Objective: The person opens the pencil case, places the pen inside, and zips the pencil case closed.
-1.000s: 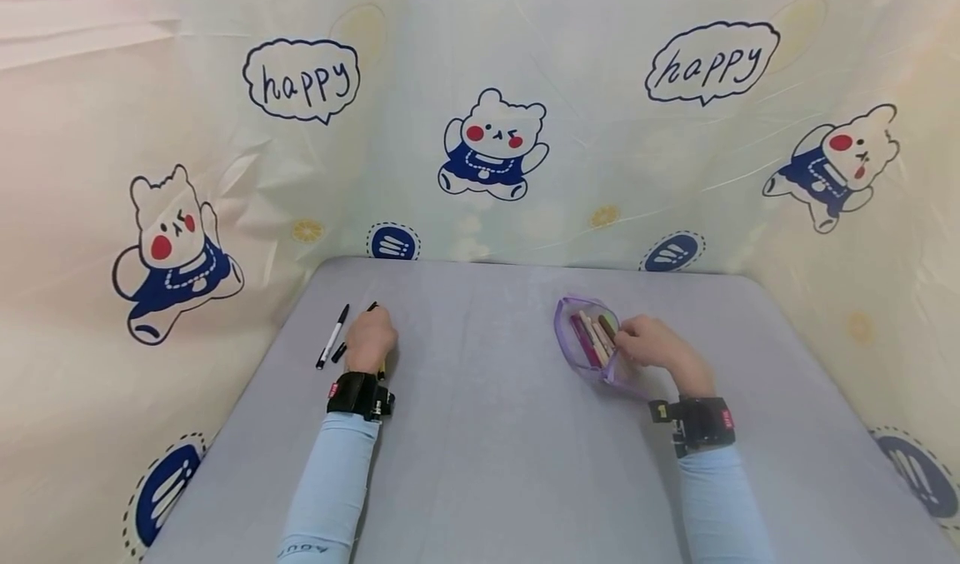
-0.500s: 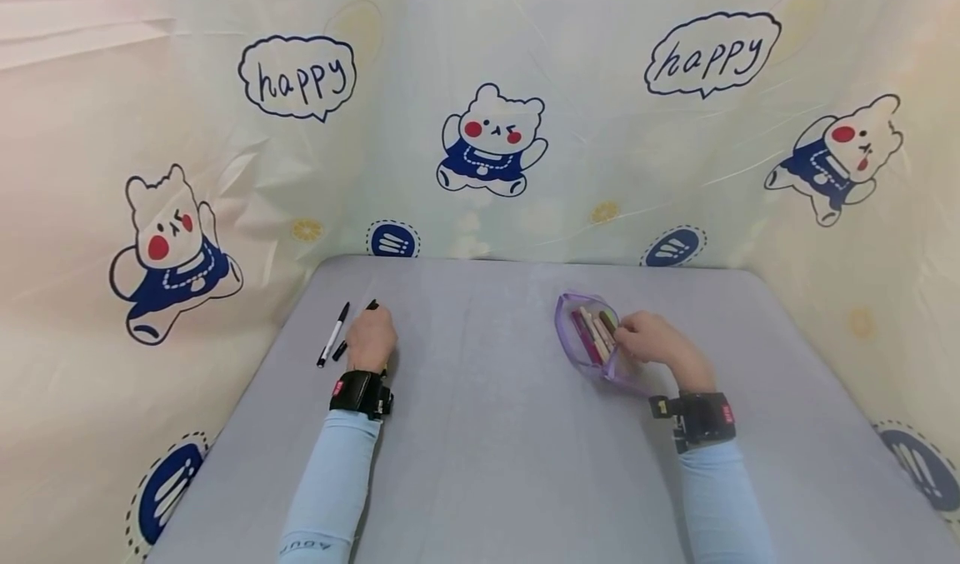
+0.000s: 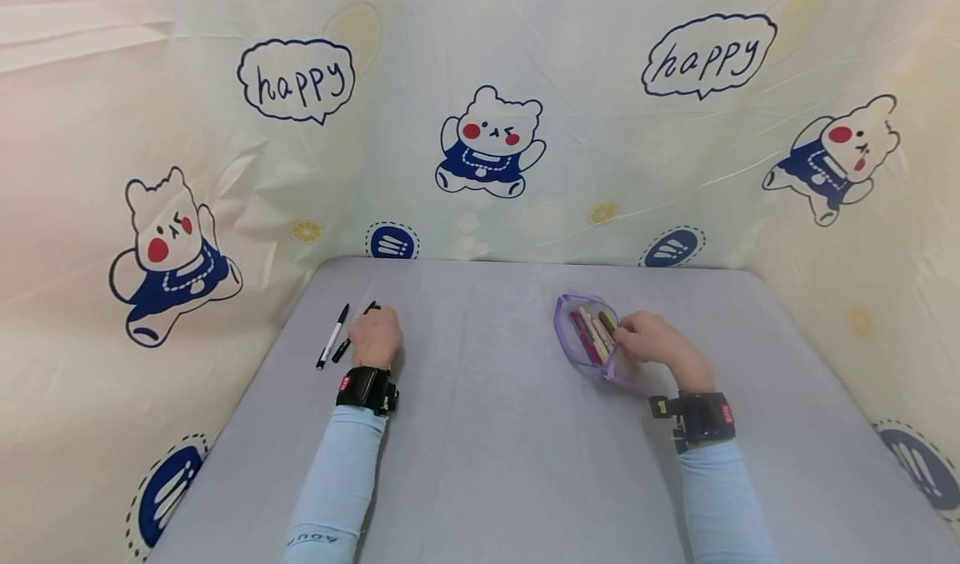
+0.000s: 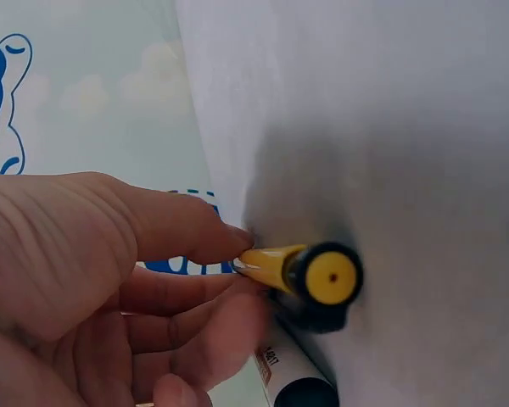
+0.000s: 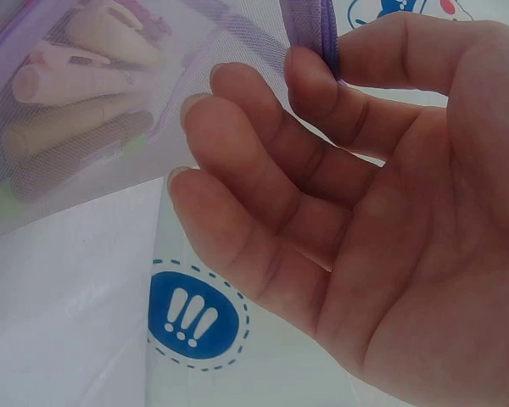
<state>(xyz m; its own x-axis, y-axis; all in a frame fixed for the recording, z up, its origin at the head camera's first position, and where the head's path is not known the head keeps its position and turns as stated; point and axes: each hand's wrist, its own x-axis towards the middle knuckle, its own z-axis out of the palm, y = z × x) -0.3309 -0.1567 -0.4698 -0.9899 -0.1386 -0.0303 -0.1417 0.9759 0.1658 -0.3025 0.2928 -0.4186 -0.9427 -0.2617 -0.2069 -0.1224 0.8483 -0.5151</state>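
Note:
At the left of the table, my left hand [image 3: 377,336] pinches a yellow pen [image 4: 271,265] with a black-rimmed end between thumb and fingers. Close under that pen, the left wrist view shows a white pen [image 4: 293,373] with a black end. A white pen with black ends [image 3: 332,336] lies just left of the hand in the head view. Another black-ended pen [image 3: 341,350] is partly covered by the hand. My right hand [image 3: 652,341] pinches the purple edge [image 5: 310,38] of a mesh pencil pouch [image 3: 560,324], its other fingers loosely bent. Several pens [image 3: 588,339] lie inside the pouch.
The grey tabletop [image 3: 480,414] stretches between the two hands. A printed curtain [image 3: 480,222] with cartoon bears stands along the back and both sides of the table.
My left hand has shifted slightly to the right, and the yellow piece once visible beside its wrist is now hidden in the head view. The right hand and pouch stay in place.

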